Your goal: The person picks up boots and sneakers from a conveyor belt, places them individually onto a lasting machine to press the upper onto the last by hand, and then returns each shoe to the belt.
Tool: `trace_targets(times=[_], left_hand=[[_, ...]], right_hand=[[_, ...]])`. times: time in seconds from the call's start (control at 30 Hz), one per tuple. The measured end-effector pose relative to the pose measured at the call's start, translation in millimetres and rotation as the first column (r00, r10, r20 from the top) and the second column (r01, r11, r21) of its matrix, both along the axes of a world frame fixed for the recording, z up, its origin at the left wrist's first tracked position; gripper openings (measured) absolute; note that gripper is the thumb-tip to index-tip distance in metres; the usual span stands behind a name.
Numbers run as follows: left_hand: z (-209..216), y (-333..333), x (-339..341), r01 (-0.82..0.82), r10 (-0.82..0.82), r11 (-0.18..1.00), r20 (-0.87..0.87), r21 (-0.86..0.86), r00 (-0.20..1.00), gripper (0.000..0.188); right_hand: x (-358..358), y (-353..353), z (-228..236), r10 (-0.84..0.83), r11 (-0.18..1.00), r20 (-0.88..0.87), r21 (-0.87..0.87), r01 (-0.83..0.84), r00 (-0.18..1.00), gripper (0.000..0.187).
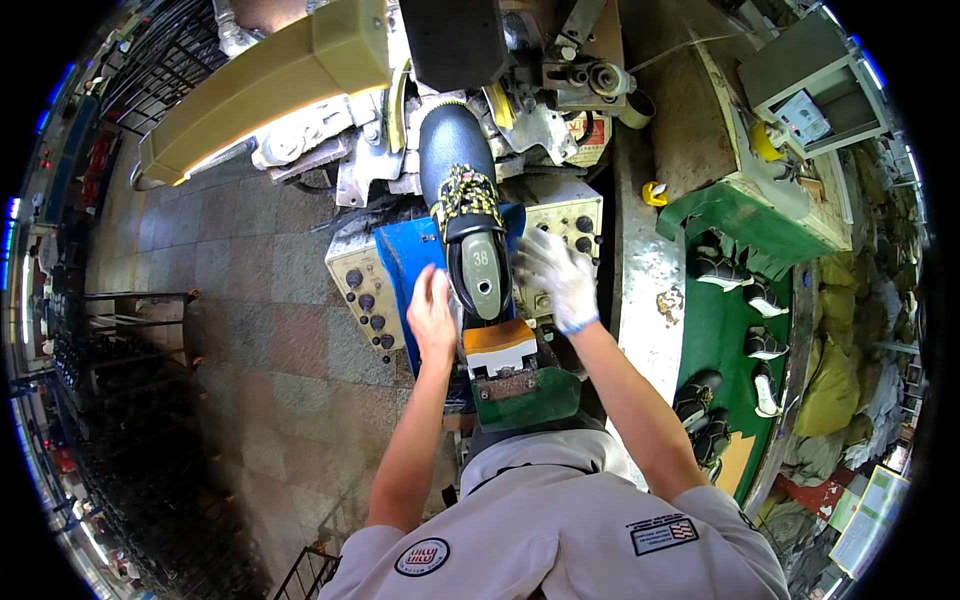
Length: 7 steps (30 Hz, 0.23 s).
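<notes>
A black shoe upper [452,145] sits on a grey shoe last [485,268] in a machine, toe pointing away from me. Yellow-and-black laces [466,197] are bunched over its front. To the left of the heel is my bare left hand [432,315], its fingers stretched out and holding nothing. On the right, my right hand [560,283] wears a white glove, fingers spread beside the shoe. Whether either hand touches the shoe's side is hard to tell. Just behind the heel stands an orange-brown pad [498,337] on a white block.
Control boxes with dark knobs flank the machine, one at left [365,295] and one at right [563,225]. A yellow curved arm [270,85] reaches out at upper left. Several shoes lie on a green shelf [735,320] to my right. A dark rack [130,330] stands left.
</notes>
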<state>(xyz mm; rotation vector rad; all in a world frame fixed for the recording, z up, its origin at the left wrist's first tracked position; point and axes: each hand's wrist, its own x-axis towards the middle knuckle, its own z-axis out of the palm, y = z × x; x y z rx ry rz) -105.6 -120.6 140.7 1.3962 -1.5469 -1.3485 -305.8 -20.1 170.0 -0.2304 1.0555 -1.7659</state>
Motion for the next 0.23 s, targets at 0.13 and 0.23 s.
trace_targets(times=[0.13, 0.23], left_hand=[[-107.2, 80.2, 69.5, 0.069, -0.079, 0.997, 0.290, 0.043, 0.954, 0.074], [-157.8, 113.5, 64.3, 0.136, -0.197, 0.969, 0.314, 0.206, 0.929, 0.090]], right_hand=[[-19.5, 94.9, -8.9, -0.077, 0.969, -0.077, 0.228, 0.093, 0.994, 0.061], [-61.1, 171.5, -84.4, -0.015, 1.000, 0.183, 0.030, 0.010, 0.983, 0.072]])
